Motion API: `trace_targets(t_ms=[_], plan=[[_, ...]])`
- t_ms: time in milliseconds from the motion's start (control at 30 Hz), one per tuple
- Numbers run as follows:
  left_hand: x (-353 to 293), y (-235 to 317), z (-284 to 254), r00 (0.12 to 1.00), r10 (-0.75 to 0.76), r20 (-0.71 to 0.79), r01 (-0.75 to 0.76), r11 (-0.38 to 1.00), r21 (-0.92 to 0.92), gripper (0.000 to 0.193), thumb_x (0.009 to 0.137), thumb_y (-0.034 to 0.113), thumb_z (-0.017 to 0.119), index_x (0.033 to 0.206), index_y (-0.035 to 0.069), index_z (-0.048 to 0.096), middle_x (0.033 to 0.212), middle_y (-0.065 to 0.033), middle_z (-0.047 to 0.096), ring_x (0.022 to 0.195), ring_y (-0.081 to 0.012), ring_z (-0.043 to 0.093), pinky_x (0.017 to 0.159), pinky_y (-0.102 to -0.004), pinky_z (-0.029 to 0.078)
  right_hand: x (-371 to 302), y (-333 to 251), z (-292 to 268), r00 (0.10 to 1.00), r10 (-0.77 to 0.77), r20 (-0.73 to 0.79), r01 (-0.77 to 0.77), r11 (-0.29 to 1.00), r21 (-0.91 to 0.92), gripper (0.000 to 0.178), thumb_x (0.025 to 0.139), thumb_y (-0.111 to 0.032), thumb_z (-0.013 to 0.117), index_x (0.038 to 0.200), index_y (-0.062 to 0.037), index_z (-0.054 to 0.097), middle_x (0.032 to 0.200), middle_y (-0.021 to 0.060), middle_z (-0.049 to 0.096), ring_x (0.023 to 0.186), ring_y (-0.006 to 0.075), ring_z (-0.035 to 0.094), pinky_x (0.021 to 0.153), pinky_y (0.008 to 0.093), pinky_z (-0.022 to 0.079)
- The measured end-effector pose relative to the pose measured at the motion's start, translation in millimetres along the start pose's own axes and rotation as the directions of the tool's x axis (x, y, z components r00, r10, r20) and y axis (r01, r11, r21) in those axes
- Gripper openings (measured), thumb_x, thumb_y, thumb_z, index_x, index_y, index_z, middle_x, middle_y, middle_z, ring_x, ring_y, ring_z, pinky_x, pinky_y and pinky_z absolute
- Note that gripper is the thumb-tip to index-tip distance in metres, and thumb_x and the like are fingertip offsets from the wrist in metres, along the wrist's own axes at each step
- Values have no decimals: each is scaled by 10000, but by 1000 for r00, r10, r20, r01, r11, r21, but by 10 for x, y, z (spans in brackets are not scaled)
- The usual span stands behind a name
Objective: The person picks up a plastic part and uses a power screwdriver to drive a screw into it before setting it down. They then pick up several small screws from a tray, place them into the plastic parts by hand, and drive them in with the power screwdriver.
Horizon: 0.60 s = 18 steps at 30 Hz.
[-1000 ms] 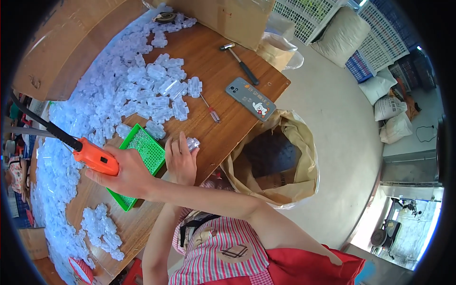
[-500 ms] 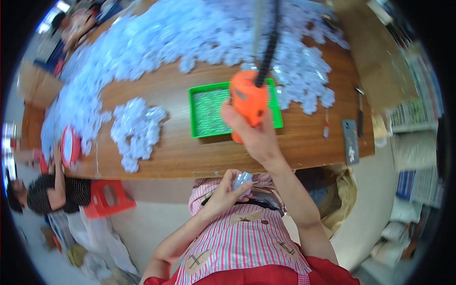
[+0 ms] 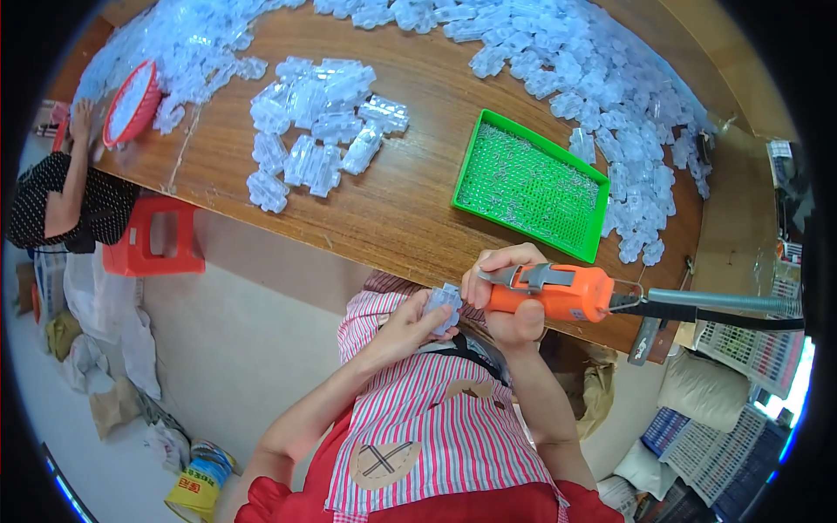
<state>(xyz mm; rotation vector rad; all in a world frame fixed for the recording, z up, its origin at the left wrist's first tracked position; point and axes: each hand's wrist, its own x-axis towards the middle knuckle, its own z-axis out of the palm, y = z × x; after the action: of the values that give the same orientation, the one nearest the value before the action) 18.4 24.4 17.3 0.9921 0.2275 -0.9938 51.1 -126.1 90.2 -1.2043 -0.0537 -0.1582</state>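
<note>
My left hand (image 3: 412,322) is closed around a small clear plastic part (image 3: 443,307), held just off the table's front edge. In my right hand (image 3: 509,301) is an orange electric screwdriver (image 3: 571,292), lying sideways with its nose toward that part. My fingers hide the tip, so I cannot tell whether it touches the plastic. A cord and a spring run from the tool's back end to the right. Beyond my hands, a green tray (image 3: 529,234) holds many small metal screws (image 3: 523,179).
A loose cluster of clear plastic parts (image 3: 318,105) lies left of the tray, with large heaps (image 3: 602,78) along the back and right. Another person's arm (image 3: 74,170) is beside a red basket (image 3: 132,105). A red stool (image 3: 161,240) stands at the left.
My right hand has brought the screwdriver from over the green tray down to the plastic part, turning it from upright to sideways. The whole view has swung round. My left hand keeps its hold.
</note>
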Motion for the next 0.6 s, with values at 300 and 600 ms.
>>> trace_targets(t_ms=[300,600], plan=[[29,-28,-40,1000,-16,25,15,999,51,345,971,291,507,1157,7,443,1038,-76,588,856,-129,630,762,-243,523,-27,62,-47,998,-12,55,7,997,77,675,786,-608,640,1013,9,486,652,61,516,570,125,508,531,265,436],[28,-49,-42,998,55,9,-55,997,62,329,967,271,522,1150,5,458,962,-64,593,810,-116,618,707,-245,522,-66,144,-3,994,-28,102,36,996,-82,627,781,-631,623,917,-38,471,628,55,504,564,158,482,507,288,413]])
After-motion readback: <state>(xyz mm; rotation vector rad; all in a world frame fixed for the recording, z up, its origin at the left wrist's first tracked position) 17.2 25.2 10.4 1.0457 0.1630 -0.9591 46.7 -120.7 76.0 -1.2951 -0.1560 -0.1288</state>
